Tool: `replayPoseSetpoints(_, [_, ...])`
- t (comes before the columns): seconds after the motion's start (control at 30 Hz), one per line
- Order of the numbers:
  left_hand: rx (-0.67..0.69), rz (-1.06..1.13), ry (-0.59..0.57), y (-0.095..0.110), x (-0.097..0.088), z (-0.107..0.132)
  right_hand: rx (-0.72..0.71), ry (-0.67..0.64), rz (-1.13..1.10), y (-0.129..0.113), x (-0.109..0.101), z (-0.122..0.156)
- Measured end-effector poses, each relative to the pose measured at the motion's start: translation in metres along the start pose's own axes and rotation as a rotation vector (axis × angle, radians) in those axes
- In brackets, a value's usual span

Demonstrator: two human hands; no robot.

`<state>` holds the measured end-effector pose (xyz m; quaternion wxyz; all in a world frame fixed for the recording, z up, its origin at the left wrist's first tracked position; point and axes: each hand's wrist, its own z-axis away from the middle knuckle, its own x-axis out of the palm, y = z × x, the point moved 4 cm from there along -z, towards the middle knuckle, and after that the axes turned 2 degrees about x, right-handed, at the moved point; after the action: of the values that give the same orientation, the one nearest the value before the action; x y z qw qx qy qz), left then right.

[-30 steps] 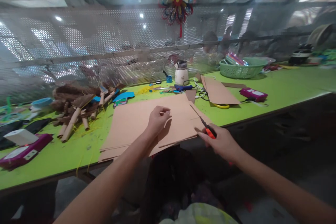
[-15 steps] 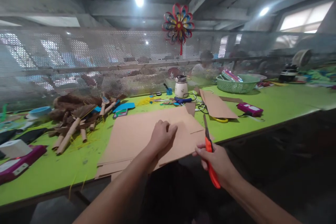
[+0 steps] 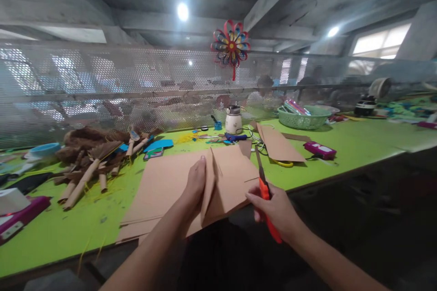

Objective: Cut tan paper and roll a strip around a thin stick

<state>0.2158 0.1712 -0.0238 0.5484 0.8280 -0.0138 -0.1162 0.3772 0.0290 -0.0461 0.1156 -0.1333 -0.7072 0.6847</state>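
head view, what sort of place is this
Probably a handicraft workshop, judging by the stacked brown paper sheets, the orange-handled scissors held over the edge of the long green worktable, and what looks like a blue glue gun.

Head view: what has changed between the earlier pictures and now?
The brown paper sheet has been bent up into a raised fold beside the left hand, which was over the flat sheet earlier; whether that hand grips it is unclear. The orange-handled metal scissors have swung from pointing left over the sheet to pointing mostly forward. They stay in the right hand; the pale green plastic basket stays put.
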Motion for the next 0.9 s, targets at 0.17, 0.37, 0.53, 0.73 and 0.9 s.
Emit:
replayPoseSetpoints(0.17, [-0.072, 0.149, 0.099, -0.005, -0.008, -0.003, -0.019, 0.099, 0.046, -0.003, -0.013, -0.01])
replayPoseSetpoints(0.37, [0.054, -0.037, 0.257, 0.006, -0.016, -0.007, -0.099, 0.238, 0.2, -0.025, -0.047, -0.061])
replayPoseSetpoints(0.53, [0.114, -0.151, 0.101, 0.001, -0.007, -0.007, -0.014, 0.175, 0.412, -0.016, -0.077, -0.095])
replayPoseSetpoints(0.73, [0.133, -0.364, -0.055, -0.005, 0.003, -0.008, -0.131, 0.115, 0.632, -0.017, -0.09, -0.056])
replayPoseSetpoints(0.9, [0.196, -0.463, -0.176, -0.002, 0.013, -0.003, -0.311, -0.064, 0.857, -0.031, -0.083, -0.03])
